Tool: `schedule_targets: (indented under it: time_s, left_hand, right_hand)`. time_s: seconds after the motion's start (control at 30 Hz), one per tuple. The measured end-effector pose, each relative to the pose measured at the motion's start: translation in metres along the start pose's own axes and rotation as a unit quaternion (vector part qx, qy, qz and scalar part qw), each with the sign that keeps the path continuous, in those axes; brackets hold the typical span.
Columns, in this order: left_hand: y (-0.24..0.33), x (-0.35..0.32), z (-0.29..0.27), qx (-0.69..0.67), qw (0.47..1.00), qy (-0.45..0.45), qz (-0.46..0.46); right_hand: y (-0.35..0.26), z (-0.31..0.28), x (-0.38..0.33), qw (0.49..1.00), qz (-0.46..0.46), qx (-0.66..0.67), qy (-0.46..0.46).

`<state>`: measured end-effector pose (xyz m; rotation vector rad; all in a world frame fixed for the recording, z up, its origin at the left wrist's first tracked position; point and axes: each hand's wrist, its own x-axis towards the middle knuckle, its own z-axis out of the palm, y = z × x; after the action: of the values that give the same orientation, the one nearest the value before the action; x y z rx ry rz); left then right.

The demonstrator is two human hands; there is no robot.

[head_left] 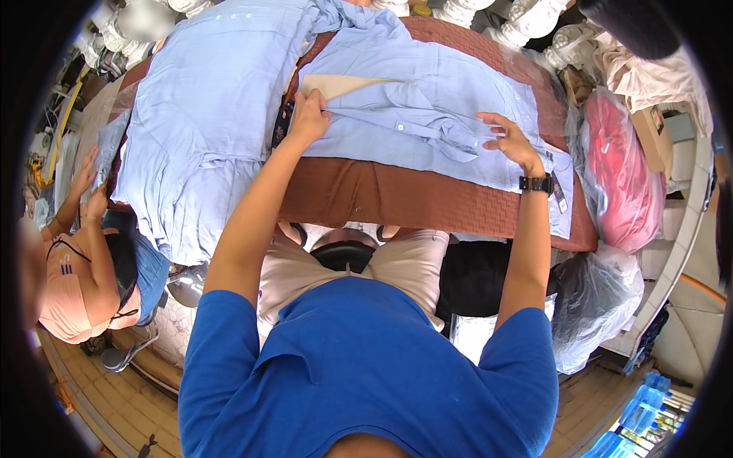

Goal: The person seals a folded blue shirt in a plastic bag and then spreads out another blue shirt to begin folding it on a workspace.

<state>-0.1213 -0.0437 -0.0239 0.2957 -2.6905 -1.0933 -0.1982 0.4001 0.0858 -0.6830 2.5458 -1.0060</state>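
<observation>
A light blue button-up shirt (443,84) lies spread and partly folded on the brown-covered table (366,191) in front of me. A tan, card-like sheet (340,85) shows at its left end, partly under the fabric. My left hand (309,118) is closed on the near left edge of this sheet, its fingertips partly hidden. Over the shirt's right part, my right hand (513,143) has its fingers apart, with nothing visible in them. A dark watch is on that wrist. Near it, a small label (560,200) lies on the shirt's right end.
A tall pile of light blue shirts (214,99) stands to my left, a dark patterned strip (283,122) beside it. Farther left, a co-worker (88,267) handles a folded blue shirt (112,149). Plastic-wrapped red goods (622,175) and white balusters (527,23) border the table.
</observation>
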Motion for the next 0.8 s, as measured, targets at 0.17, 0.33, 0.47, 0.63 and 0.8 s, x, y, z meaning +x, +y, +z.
schedule_targets:
  time_s: [0.17,0.33,0.47,0.63,0.8]
  left_hand:
    - [-0.002,0.001,-0.004,-0.024,0.999,-0.029,-0.016]
    - [-0.001,0.003,0.0,-0.025,1.0,-0.017,-0.006]
    - [-0.001,0.002,-0.003,-0.026,0.999,-0.02,-0.015]
    - [-0.004,0.001,-0.003,-0.022,1.0,-0.014,-0.017]
    - [-0.009,0.005,-0.001,0.002,1.0,-0.016,0.01]
  right_hand:
    - [0.0,0.039,-0.003,0.984,0.09,0.067,0.135]
    - [0.017,0.07,0.013,0.979,0.002,-0.063,0.195]
    - [0.003,0.062,0.027,0.956,-0.094,-0.05,0.273]
    - [-0.054,0.03,-0.002,0.94,-0.098,0.002,0.328]
    - [0.013,0.062,-0.034,0.962,-0.042,-0.062,0.263]
